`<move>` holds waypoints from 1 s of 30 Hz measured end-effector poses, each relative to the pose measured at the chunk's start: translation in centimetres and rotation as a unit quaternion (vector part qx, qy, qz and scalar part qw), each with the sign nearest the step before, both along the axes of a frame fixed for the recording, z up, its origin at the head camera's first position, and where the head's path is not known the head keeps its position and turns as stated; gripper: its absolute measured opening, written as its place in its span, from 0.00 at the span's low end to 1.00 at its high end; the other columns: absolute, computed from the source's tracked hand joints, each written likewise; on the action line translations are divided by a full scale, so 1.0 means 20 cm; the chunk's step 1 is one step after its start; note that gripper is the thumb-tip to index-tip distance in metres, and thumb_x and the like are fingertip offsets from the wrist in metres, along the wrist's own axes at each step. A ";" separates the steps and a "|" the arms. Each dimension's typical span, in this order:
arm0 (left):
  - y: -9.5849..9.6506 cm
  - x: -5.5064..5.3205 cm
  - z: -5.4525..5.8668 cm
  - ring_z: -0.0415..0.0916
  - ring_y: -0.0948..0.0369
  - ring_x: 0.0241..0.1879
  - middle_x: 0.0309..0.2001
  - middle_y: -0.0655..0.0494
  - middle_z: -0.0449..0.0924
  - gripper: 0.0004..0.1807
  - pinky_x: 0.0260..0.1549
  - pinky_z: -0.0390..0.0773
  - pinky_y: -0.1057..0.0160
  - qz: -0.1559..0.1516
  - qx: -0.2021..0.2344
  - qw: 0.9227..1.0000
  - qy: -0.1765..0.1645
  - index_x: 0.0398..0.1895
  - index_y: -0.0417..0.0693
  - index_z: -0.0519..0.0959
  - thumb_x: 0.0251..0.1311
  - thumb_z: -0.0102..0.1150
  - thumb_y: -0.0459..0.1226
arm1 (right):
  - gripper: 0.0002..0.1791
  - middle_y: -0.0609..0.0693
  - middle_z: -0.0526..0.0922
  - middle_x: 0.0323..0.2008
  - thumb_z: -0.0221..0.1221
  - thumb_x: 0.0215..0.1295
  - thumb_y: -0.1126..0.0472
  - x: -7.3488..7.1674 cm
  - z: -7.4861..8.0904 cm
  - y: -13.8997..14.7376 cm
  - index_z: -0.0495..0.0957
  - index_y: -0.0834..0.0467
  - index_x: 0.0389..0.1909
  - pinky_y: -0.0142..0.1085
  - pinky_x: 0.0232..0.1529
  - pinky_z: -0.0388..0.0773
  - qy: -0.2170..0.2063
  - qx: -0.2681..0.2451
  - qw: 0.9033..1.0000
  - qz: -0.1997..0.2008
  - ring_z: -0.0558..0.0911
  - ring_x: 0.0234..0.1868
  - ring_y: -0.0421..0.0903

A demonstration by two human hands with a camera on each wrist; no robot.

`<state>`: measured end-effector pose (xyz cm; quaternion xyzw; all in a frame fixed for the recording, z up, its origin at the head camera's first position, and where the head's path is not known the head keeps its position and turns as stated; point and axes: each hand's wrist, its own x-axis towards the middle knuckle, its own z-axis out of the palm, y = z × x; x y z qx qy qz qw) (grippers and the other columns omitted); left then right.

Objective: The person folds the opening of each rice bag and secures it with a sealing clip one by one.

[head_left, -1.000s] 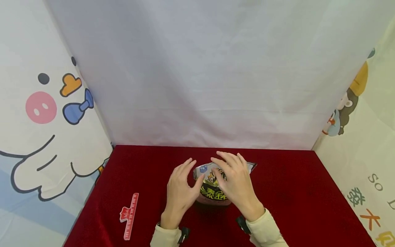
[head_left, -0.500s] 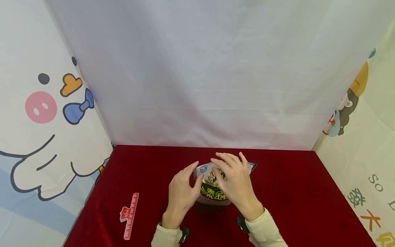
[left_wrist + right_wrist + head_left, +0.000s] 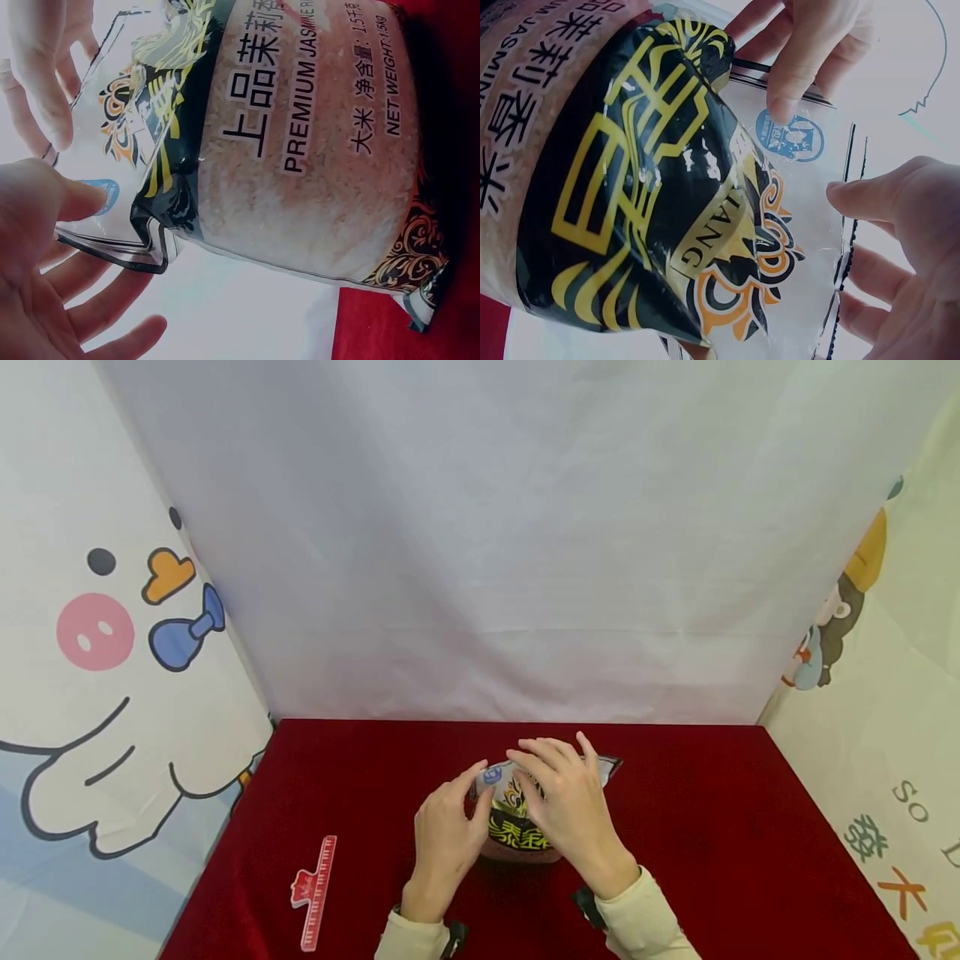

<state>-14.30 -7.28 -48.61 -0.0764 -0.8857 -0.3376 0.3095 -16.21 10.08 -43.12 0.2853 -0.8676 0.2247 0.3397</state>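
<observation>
Head: could tip or slump the rice bag [image 3: 521, 837] on the table [image 3: 697, 827] by tugging its limp top unevenly. Left wrist: pinching that top in the left hand [image 3: 30, 225], thumb in front. Right wrist: straddling the edge with the right hand [image 3: 934, 259] half spread; cannot tell if gripping.

- A small, screened-off set-up, closed in on three sides; whether it stands in a home, an office or a studio cannot be told.
- At twelve o'clock, a plain pale sheet [image 3: 480, 543] hangs in soft folds as a backdrop.
- At nine o'clock, a white-and-blue sheet [image 3: 45, 702] bears a big cartoon figure [image 3: 97, 631].
- At three o'clock, a cream sheet [image 3: 892, 727] carries a smaller figure [image 3: 843, 610] and lettering [image 3: 903, 893], partly Chinese.
- At six o'clock, a worktop [image 3: 690, 835] in plush-looking red reaches the backdrop.
</observation>
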 end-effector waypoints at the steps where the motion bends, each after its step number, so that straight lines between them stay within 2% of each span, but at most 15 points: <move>1: 0.00 0.00 0.00 0.77 0.62 0.22 0.37 0.51 0.92 0.19 0.21 0.72 0.67 0.002 0.003 1.000 -0.001 0.58 0.49 0.88 0.65 0.73 0.38 | 0.16 0.54 0.91 0.53 0.76 0.61 0.64 0.00 0.00 0.00 0.91 0.54 0.50 0.75 0.68 0.67 0.000 -0.001 1.000 0.000 0.87 0.57 0.56; 4: 0.00 0.00 -0.01 0.72 0.65 0.22 0.38 0.53 0.92 0.15 0.21 0.68 0.68 0.007 0.017 1.000 -0.004 0.55 0.51 0.90 0.66 0.72 0.37 | 0.15 0.54 0.92 0.52 0.76 0.61 0.65 0.00 0.00 0.00 0.92 0.54 0.49 0.75 0.68 0.67 0.002 -0.002 1.000 -0.001 0.87 0.56 0.56; 9: 0.00 0.00 -0.02 0.80 0.62 0.25 0.40 0.55 0.93 0.10 0.23 0.73 0.67 0.020 0.029 0.999 -0.007 0.50 0.52 0.92 0.67 0.71 0.36 | 0.15 0.53 0.92 0.51 0.76 0.60 0.65 0.00 0.00 -0.01 0.92 0.53 0.49 0.74 0.68 0.68 0.001 -0.003 1.000 -0.006 0.87 0.55 0.55; 16: -0.01 -0.01 -0.02 0.85 0.59 0.28 0.40 0.55 0.94 0.09 0.25 0.80 0.62 0.026 0.028 0.999 0.000 0.48 0.52 0.93 0.67 0.71 0.36 | 0.14 0.53 0.92 0.50 0.75 0.61 0.65 0.00 0.00 0.00 0.92 0.54 0.49 0.73 0.68 0.68 0.007 -0.007 1.000 -0.003 0.88 0.54 0.55; 19: -0.04 -0.01 -0.02 0.87 0.58 0.30 0.41 0.54 0.94 0.09 0.27 0.82 0.59 0.018 0.031 0.999 -0.002 0.48 0.51 0.92 0.67 0.71 0.36 | 0.12 0.53 0.92 0.51 0.72 0.65 0.64 -0.01 0.00 0.00 0.91 0.54 0.49 0.73 0.69 0.68 0.001 -0.010 1.000 0.003 0.88 0.54 0.55; 24: -0.10 -0.01 -0.01 0.88 0.59 0.33 0.41 0.55 0.94 0.11 0.30 0.84 0.58 0.003 0.038 0.999 -0.005 0.48 0.51 0.92 0.64 0.73 0.36 | 0.13 0.51 0.92 0.50 0.71 0.67 0.56 0.00 0.00 -0.01 0.91 0.54 0.49 0.72 0.69 0.67 -0.021 -0.017 1.000 0.002 0.88 0.54 0.54; 30: -0.13 -0.02 -0.01 0.89 0.58 0.40 0.42 0.55 0.93 0.11 0.37 0.87 0.55 -0.051 0.058 0.997 0.007 0.51 0.49 0.91 0.68 0.71 0.39 | 0.08 0.49 0.92 0.46 0.71 0.68 0.54 0.00 0.00 -0.02 0.92 0.52 0.44 0.74 0.71 0.64 -0.036 -0.037 0.999 -0.010 0.88 0.53 0.53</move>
